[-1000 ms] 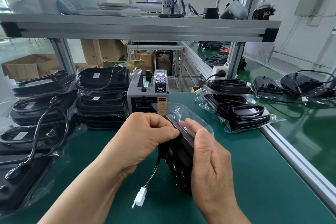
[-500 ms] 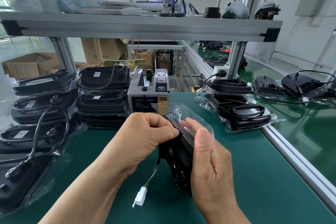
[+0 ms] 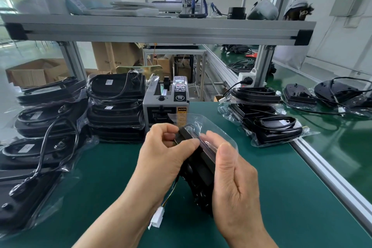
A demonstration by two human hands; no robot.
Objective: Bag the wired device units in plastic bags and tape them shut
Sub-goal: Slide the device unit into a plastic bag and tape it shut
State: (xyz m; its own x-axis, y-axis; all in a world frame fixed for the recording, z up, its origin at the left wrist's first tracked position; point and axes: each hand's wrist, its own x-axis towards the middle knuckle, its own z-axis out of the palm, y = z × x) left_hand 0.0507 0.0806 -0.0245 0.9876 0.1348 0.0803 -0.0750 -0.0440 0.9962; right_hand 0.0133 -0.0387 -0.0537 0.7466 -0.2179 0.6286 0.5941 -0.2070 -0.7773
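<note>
Slightly uncurled, left grip (image 3: pixel 161 157) and right grip (image 3: pixel 233 179) clamp the device unit (image 3: pixel 202 169) between them.

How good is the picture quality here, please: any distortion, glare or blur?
In the head view, wide-angle distortion bends the shelf beam and leans its posts; lighting is even and soft, with only faint shadows on the green mat; the plastic bag shows mild sheen; the left hand, right hand and device unit are sharp, while the far room looks slightly soft.
</note>
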